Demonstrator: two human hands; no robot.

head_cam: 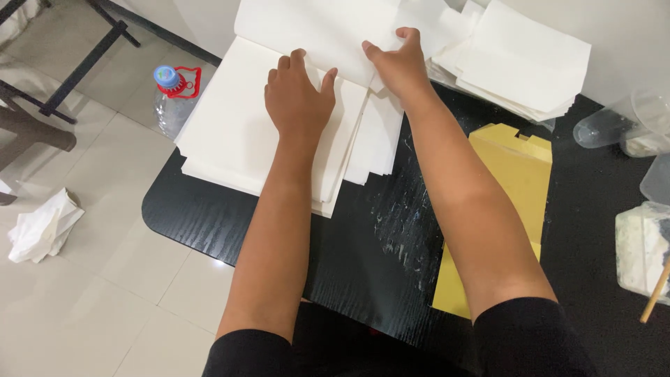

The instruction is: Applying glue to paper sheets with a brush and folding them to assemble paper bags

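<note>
A thick stack of large white paper sheets lies on the far left of a black table. My left hand rests flat on top of this stack, fingers slightly spread. My right hand pinches the edge of a lifted white sheet that is raised off the stack toward the wall. A smaller pile of narrower white sheets pokes out from under the stack beside my right wrist.
Another heap of folded white papers sits at the far right. A yellow envelope lies under my right forearm. Clear plastic containers, a tub of white paste with a wooden stick, a water bottle and a crumpled tissue on the floor.
</note>
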